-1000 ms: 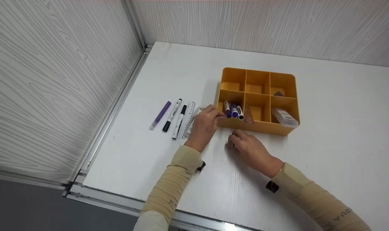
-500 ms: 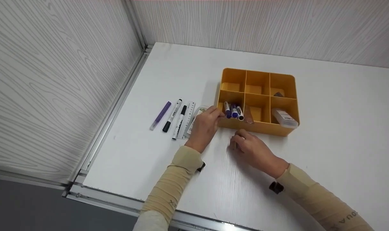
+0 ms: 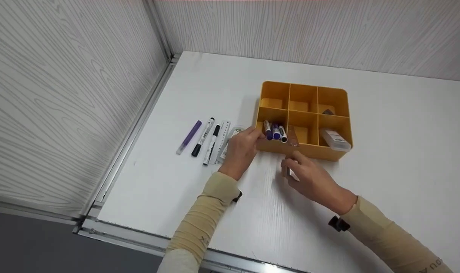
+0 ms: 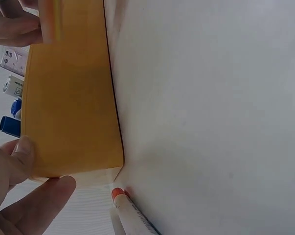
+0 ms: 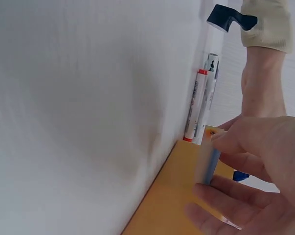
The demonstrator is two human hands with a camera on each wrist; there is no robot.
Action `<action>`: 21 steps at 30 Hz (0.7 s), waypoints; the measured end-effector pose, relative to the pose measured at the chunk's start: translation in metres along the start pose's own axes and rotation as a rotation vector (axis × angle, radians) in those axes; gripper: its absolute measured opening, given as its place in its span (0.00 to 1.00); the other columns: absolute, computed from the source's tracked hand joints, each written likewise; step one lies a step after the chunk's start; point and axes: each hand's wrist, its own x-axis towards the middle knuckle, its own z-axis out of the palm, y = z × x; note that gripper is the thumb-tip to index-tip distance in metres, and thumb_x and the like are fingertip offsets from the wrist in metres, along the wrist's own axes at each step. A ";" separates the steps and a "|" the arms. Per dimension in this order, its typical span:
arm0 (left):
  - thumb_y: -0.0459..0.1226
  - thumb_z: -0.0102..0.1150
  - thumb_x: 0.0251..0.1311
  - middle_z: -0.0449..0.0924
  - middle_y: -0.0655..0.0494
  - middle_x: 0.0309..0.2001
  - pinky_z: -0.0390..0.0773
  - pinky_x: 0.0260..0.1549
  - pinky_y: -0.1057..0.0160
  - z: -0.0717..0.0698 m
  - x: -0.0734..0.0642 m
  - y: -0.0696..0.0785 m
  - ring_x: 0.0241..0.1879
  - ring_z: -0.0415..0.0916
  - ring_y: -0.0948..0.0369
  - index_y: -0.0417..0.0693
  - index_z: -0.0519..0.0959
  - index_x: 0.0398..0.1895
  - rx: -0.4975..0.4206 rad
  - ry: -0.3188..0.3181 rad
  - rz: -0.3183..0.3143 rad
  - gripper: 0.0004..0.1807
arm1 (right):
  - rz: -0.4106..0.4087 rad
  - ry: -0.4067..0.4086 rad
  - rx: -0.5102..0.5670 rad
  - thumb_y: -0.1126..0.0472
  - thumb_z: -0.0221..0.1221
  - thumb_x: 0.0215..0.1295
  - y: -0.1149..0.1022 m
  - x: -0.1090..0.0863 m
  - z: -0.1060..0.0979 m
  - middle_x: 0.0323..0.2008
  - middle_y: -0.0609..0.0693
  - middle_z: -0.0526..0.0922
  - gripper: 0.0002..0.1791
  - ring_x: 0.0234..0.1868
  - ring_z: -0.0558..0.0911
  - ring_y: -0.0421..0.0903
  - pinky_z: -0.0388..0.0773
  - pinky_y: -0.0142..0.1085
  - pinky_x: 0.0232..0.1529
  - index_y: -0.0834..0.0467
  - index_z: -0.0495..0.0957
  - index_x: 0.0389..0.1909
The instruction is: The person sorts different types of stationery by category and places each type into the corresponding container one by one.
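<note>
My left hand (image 3: 242, 151) grips the near left corner of a yellow-orange six-compartment organizer box (image 3: 309, 151); in the left wrist view its thumb (image 4: 26, 152) lies on the front wall, with a finger round the side. Just in front of the box, my right hand (image 3: 309, 178) pinches a small white eraser (image 5: 208, 156) with blue and orange bands between thumb and fingers. Several markers (image 3: 275, 131) lean in the front left compartment. A clear pinkish ruler-like piece (image 3: 293, 138) pokes up in the front middle one. At front right rests a clear plastic case (image 3: 335, 140).
Left of the box lie a purple pen (image 3: 189, 137), two black-and-white markers (image 3: 204, 136) and a clear ruler (image 3: 221, 140). A flat clear pack (image 3: 233, 131) is partly behind my left hand. A red-ended marker (image 5: 196, 103) lies near the box corner. One back compartment holds a small dark piece (image 3: 328, 112).
My right hand has moved right along the front of the box, lifting a little, with the eraser now showing between its fingers. My left hand keeps its grip on the box corner.
</note>
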 end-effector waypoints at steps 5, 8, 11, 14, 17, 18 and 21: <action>0.27 0.58 0.64 0.83 0.56 0.36 0.82 0.34 0.66 0.000 -0.001 0.000 0.35 0.84 0.60 0.47 0.83 0.36 -0.005 -0.002 0.002 0.08 | -0.055 0.029 0.005 0.72 0.73 0.48 -0.002 -0.005 -0.011 0.42 0.53 0.78 0.19 0.36 0.80 0.45 0.83 0.34 0.35 0.59 0.80 0.42; 0.29 0.58 0.65 0.83 0.56 0.36 0.82 0.34 0.66 0.000 -0.001 0.000 0.35 0.84 0.60 0.47 0.83 0.36 -0.014 0.000 0.005 0.06 | -0.077 0.038 0.002 0.72 0.73 0.48 -0.003 -0.008 -0.019 0.43 0.53 0.78 0.21 0.37 0.81 0.43 0.83 0.33 0.36 0.59 0.79 0.44; 0.31 0.59 0.66 0.84 0.56 0.35 0.83 0.34 0.66 0.000 -0.001 0.000 0.35 0.84 0.59 0.46 0.83 0.35 -0.017 0.008 0.011 0.05 | -0.090 0.039 0.011 0.72 0.72 0.48 -0.006 -0.009 -0.029 0.44 0.52 0.78 0.21 0.40 0.80 0.42 0.82 0.32 0.37 0.58 0.79 0.44; 0.32 0.58 0.66 0.84 0.56 0.35 0.83 0.34 0.66 0.000 -0.001 0.000 0.35 0.84 0.59 0.46 0.84 0.35 -0.019 0.011 0.015 0.05 | -0.097 0.042 0.028 0.73 0.70 0.49 -0.008 -0.009 -0.040 0.45 0.51 0.78 0.19 0.43 0.80 0.42 0.81 0.32 0.38 0.58 0.78 0.42; 0.31 0.58 0.66 0.84 0.56 0.35 0.83 0.34 0.66 0.000 -0.001 0.000 0.35 0.85 0.59 0.46 0.84 0.35 -0.024 0.016 0.016 0.05 | -0.101 0.054 0.034 0.74 0.69 0.50 -0.008 -0.009 -0.052 0.46 0.51 0.78 0.17 0.45 0.80 0.43 0.82 0.35 0.40 0.58 0.78 0.41; 0.31 0.58 0.66 0.84 0.55 0.35 0.83 0.34 0.66 0.001 -0.001 -0.001 0.35 0.85 0.59 0.46 0.84 0.35 -0.028 0.016 0.015 0.05 | -0.099 0.059 0.027 0.74 0.69 0.50 -0.007 -0.009 -0.055 0.47 0.51 0.78 0.18 0.45 0.80 0.44 0.82 0.36 0.41 0.58 0.78 0.41; 0.31 0.58 0.66 0.85 0.55 0.35 0.83 0.34 0.66 0.001 -0.001 -0.001 0.35 0.85 0.59 0.45 0.84 0.36 -0.031 0.016 0.010 0.05 | -0.099 0.082 0.007 0.75 0.69 0.49 -0.004 -0.008 -0.066 0.47 0.53 0.78 0.19 0.45 0.81 0.46 0.83 0.39 0.39 0.59 0.78 0.42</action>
